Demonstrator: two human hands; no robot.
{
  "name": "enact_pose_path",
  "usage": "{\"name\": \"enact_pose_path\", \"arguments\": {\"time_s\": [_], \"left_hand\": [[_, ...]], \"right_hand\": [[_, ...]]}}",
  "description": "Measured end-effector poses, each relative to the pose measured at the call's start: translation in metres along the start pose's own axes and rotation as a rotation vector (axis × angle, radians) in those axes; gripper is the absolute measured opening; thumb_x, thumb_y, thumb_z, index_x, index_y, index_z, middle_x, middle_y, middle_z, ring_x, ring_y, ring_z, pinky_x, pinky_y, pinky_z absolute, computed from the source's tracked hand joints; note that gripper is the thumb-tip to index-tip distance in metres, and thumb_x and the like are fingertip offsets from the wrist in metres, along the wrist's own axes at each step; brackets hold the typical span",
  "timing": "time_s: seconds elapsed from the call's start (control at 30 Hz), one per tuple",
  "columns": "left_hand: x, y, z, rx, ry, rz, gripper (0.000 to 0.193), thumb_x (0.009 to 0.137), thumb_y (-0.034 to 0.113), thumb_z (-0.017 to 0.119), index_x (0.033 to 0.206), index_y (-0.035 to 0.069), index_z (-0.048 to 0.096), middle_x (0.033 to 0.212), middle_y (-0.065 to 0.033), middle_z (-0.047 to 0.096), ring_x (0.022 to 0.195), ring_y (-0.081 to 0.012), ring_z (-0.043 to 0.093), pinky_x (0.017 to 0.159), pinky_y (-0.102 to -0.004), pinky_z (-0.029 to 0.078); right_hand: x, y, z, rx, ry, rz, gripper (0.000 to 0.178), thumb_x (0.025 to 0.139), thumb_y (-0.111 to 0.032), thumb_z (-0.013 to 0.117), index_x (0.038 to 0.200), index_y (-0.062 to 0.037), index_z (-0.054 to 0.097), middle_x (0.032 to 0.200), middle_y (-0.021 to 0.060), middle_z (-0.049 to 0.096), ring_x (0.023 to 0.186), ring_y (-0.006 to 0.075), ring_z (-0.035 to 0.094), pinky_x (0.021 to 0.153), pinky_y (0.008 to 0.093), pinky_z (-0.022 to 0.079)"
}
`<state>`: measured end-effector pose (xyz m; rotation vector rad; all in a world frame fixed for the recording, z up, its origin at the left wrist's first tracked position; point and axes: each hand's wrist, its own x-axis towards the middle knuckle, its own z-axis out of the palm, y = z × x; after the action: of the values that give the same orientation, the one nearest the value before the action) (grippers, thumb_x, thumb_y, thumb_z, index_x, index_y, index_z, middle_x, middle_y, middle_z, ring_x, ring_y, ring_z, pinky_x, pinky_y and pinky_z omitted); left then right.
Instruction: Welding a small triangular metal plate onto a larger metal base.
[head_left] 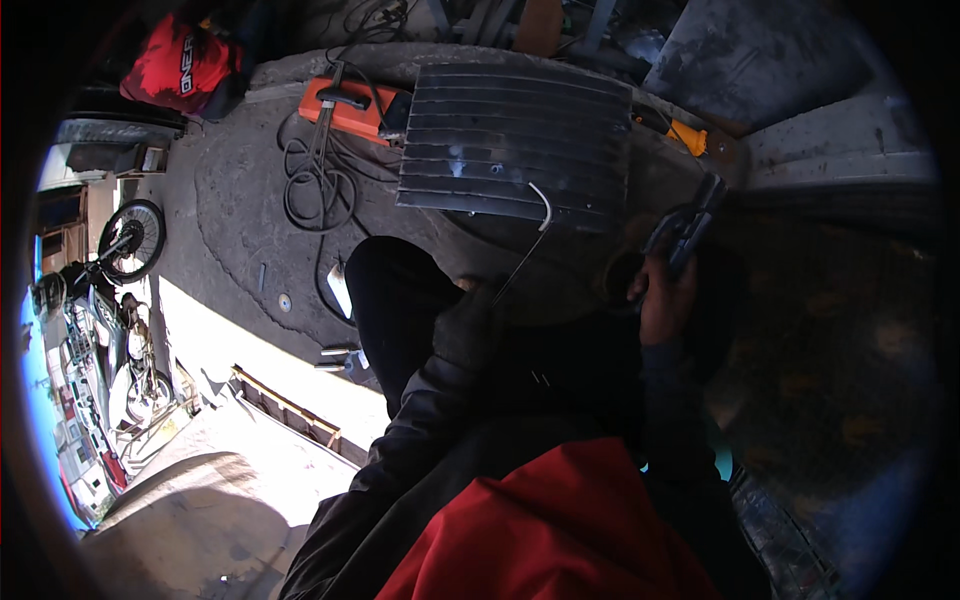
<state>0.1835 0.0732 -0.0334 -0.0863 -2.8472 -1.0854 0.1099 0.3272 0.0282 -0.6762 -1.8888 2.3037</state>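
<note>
My left hand (468, 318) looks dark, perhaps gloved, and sits in shadow by my knee. Out of it rises a thin rod (520, 265) with a bent, pale upper end, in front of a dark slatted metal panel (515, 135). The left fingers barely show, but the rod seems gripped in them. Further right, my bare right hand (668, 300) is closed around a grey metal tool (690, 222) with a looped handle, tilted up and away from me. Shadow hides the tool's exact kind.
An orange box-shaped machine (350, 112) stands left of the panel, with coiled dark cables (320, 195) before it. A yellow-orange tool (688, 137) lies to the panel's right. On the floor at left are a small disc (285, 302) and a motorcycle wheel (132, 240).
</note>
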Motion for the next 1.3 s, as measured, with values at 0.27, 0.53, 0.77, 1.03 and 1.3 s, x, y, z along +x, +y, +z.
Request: {"name": "enact_pose_path", "arguments": {"time_s": [0.27,0.53,0.77,1.03,1.3], "left_hand": [[0.007,-0.004,0.008,0.225,-0.398,-0.279,0.032,0.088,0.025,0.058,0.113,0.005,0.063,0.09,-0.0198,0.069,0.081,-0.0356,0.069,0.071,-0.0473,0.055],[0.027,0.026,-0.031,-0.394,-0.015,-0.407,0.032,0.093,0.016,0.06,0.124,0.01,0.062,0.093,-0.0154,0.069,0.086,-0.0333,0.069,0.073,-0.0397,0.054],[0.093,0.003,-0.031,0.028,0.165,-0.057,0.052,0.089,0.015,0.063,0.138,0.031,0.054,0.128,-0.0153,0.056,0.113,-0.032,0.059,0.087,-0.0412,0.051],[0.117,-0.021,0.002,0.505,-0.168,0.051,0.094,0.075,0.055,0.075,0.152,0.04,0.025,0.16,-0.0182,0.017,0.146,-0.0463,0.013,0.113,-0.0663,0.01],[0.11,-0.028,0.008,0.479,-0.138,0.062,0.088,0.081,0.052,0.071,0.154,0.036,0.024,0.161,-0.0178,0.016,0.147,-0.0451,0.011,0.114,-0.0644,0.008]], "right_hand": [[-0.003,-0.01,0.006,-0.048,0.011,0.031,0.029,0.094,-0.02,0.064,0.115,-0.005,0.051,0.074,0.0012,0.049,0.055,0.0085,0.049,0.048,0.0256,0.043],[0.001,0.002,-0.006,-0.049,0.014,0.021,0.031,0.092,-0.015,0.063,0.117,-0.004,0.05,0.075,0.0024,0.051,0.056,0.0106,0.05,0.05,0.0273,0.044],[0.004,0.0,-0.007,-0.007,0.033,0.038,0.028,0.091,-0.015,0.066,0.113,-0.0057,0.051,0.073,0.0015,0.049,0.055,0.0097,0.049,0.048,0.0271,0.043],[0.003,-0.003,-0.002,0.013,0.089,0.067,0.027,0.091,-0.017,0.067,0.111,-0.0059,0.052,0.076,0.0015,0.05,0.056,0.0095,0.048,0.047,0.027,0.042],[0.001,-0.006,-0.003,-0.003,0.032,0.048,0.024,0.092,-0.015,0.065,0.111,-0.0058,0.052,0.078,0.0011,0.05,0.057,0.009,0.049,0.048,0.0257,0.043]]}}
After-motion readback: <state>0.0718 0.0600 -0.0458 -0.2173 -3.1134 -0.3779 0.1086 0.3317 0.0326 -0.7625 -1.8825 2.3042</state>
